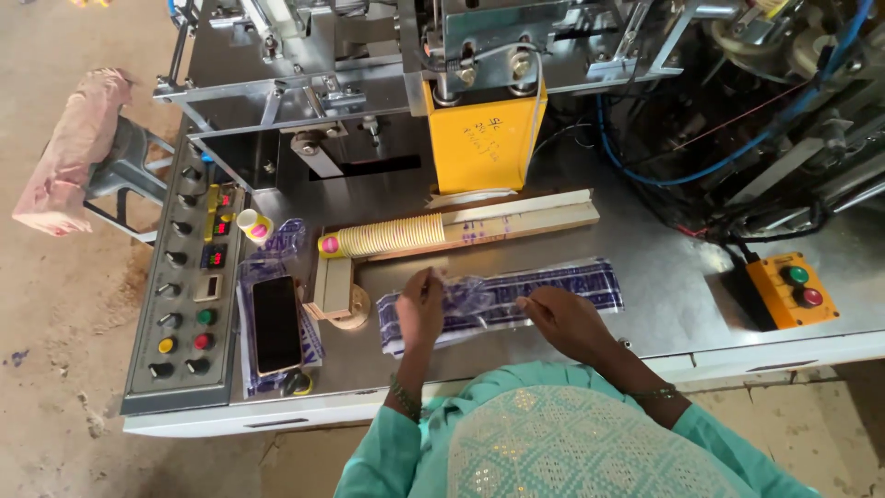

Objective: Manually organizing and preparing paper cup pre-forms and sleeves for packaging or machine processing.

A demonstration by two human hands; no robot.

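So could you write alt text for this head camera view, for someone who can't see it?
Seen from above, a person's left hand and right hand hold a clear printed plastic sleeve flat on a metal machine table. Behind it a row of nested paper cups lies in a wooden tray; a phone rests beside a button panel.

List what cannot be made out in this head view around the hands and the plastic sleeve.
- Left hand: fingertips blurred against the clear printed plastic sleeve; grip unclear.
- Right hand: palm faces down, so its hold is hidden.
- Sleeve's print: too small.
- Horizontal stack of paper cups: count too fine.
- Yellow machine housing: upper machinery cut off by the top edge.
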